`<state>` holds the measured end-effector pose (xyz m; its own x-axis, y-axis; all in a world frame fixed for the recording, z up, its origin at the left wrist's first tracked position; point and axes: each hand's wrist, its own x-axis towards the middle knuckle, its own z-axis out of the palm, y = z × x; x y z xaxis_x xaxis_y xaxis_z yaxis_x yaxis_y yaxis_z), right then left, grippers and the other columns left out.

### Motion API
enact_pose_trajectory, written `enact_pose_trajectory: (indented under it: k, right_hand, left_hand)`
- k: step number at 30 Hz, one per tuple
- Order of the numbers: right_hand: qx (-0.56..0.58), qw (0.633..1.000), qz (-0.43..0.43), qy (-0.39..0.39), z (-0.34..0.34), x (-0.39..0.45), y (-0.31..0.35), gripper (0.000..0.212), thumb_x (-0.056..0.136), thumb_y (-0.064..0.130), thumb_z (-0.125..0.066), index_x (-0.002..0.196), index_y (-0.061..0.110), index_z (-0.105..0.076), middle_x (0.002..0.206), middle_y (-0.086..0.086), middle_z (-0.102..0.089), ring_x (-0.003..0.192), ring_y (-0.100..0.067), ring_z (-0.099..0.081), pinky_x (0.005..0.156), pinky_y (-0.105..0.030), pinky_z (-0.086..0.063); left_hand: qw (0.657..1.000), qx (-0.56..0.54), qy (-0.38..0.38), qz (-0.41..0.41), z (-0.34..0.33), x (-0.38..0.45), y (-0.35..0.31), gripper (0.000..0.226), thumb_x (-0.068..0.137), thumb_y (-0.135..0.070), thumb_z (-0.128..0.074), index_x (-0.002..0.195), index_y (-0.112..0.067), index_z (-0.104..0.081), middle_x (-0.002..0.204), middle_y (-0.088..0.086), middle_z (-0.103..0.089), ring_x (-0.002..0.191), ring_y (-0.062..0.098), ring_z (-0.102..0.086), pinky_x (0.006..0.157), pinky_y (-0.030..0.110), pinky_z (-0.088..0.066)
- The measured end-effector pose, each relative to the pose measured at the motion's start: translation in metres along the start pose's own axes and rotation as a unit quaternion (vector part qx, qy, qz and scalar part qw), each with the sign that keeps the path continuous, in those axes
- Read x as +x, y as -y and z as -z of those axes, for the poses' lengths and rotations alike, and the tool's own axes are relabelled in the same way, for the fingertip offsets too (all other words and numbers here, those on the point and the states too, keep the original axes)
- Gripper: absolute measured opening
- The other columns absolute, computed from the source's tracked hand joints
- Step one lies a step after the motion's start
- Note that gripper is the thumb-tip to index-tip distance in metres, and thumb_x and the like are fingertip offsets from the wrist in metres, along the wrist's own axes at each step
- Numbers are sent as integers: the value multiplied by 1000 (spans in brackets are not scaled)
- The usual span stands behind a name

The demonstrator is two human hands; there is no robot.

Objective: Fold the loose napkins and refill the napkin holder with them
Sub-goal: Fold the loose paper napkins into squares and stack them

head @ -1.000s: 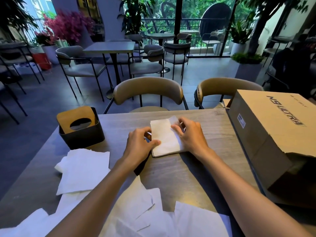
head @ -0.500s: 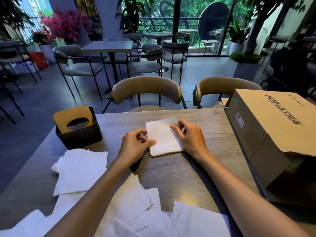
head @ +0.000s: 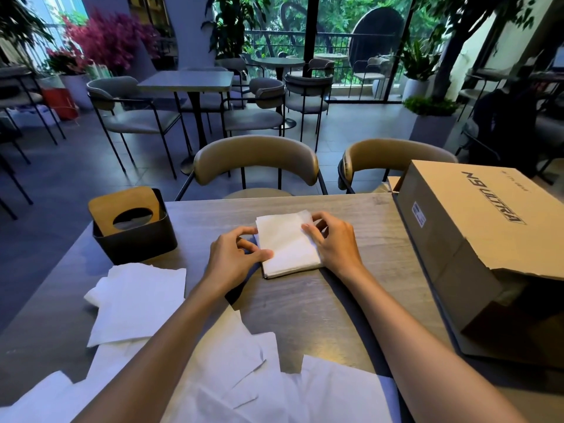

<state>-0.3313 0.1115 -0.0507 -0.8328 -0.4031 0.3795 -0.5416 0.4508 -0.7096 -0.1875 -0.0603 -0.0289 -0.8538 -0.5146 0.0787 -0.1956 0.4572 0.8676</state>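
A stack of folded white napkins (head: 287,247) lies on the grey wooden table (head: 351,306) ahead of me. My left hand (head: 233,259) rests at its left edge, thumb pressing the near left corner. My right hand (head: 334,241) lies along its right side, fingertips on the top napkin. The black napkin holder (head: 134,232) with a wooden lid and oval slot stands at the far left of the table. Loose unfolded napkins (head: 140,300) lie near left, and more loose napkins (head: 244,383) spread along the near edge under my forearms.
A large cardboard box (head: 476,248), torn open at its near end, takes up the table's right side. Two tan-backed chairs (head: 256,161) stand behind the far edge. Beyond are other café tables, chairs and plants.
My left thumb slid onto the near left corner of the stack, and my right fingers shifted slightly on top. The stack stays in place.
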Motion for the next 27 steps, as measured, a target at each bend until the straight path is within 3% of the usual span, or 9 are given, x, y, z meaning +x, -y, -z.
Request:
enact_pose_trajectory:
  k: [8, 11, 13, 16, 19, 21, 23, 25, 27]
  right_hand:
    - [48, 998, -30, -7, 2, 2, 0, 25, 91, 37, -71, 107, 17, -70, 89, 3, -69, 80, -9, -64, 66, -21, -53]
    - [53, 997, -45, -25, 1, 2, 1, 25, 91, 42, -70, 103, 20, -70, 86, 5, -69, 78, -7, -63, 67, -21, -53]
    - [64, 995, -57, -48, 2, 1, 3, 26, 91, 45, -68, 100, 21, -70, 84, 7, -68, 77, -7, -63, 64, -18, -51]
    - [71, 991, -73, -92, 7, -1, 8, 26, 95, 46, -63, 99, 21, -68, 87, 8, -67, 78, -4, -62, 60, -8, -44]
    - [41, 990, -33, -127, 11, -7, 16, 21, 102, 39, -54, 100, 20, -63, 92, 5, -62, 82, -8, -60, 62, -8, -41]
    - [-31, 990, 76, -117, 8, -13, 19, 22, 103, 31, -47, 108, 18, -64, 102, 1, -64, 90, -12, -60, 74, -12, -42]
    - [-107, 973, 197, -57, 2, -18, 19, 32, 101, 27, -44, 122, 16, -65, 120, -2, -67, 107, -15, -59, 92, -24, -45]
    - [-145, 961, 234, 7, -3, -18, 17, 42, 101, 26, -41, 136, 15, -60, 139, -2, -61, 128, -14, -52, 109, -30, -38]
    - [-185, 956, 217, 69, -5, -16, 15, 51, 100, 28, -33, 146, 15, -51, 152, -2, -48, 145, -14, -37, 119, -31, -24]
  left_hand:
    - [1000, -21, 6, 5, 2, -1, -1, 59, 77, -24, -83, 130, -18, -60, 84, -4, -73, 82, 8, -66, 67, 13, -44]
    - [1000, -12, -2, 4, 1, 0, 0, 58, 77, -27, -83, 130, -18, -61, 85, -4, -73, 79, 8, -63, 72, 19, -49]
    - [1000, -16, -12, 9, 1, 0, 1, 59, 76, -33, -83, 130, -20, -61, 92, -3, -70, 86, 10, -63, 76, 23, -51]
    - [997, 34, -68, -3, -3, -3, -3, 59, 80, -43, -78, 132, -22, -58, 113, -1, -58, 97, 11, -56, 73, 17, -43]
    - [983, 119, -113, -87, -11, -3, -11, 48, 91, -45, -65, 133, -24, -57, 123, 1, -50, 109, 16, -51, 88, 27, -43]
    - [969, 176, -96, -143, -19, 0, -18, 40, 99, -42, -52, 135, -24, -55, 134, 2, -50, 123, 20, -47, 99, 33, -37]
    - [958, 227, -54, -164, -28, 5, -26, 42, 104, -38, -40, 143, -23, -46, 151, 3, -41, 140, 22, -35, 111, 37, -27]
    - [937, 305, -6, -169, -37, 8, -28, 50, 107, -34, -28, 154, -17, -28, 163, 4, -22, 151, 21, -13, 120, 36, -13]
    - [910, 381, 44, -157, -44, 10, -24, 54, 108, -32, -21, 157, -13, -12, 166, 5, -5, 153, 20, 3, 123, 36, -2]
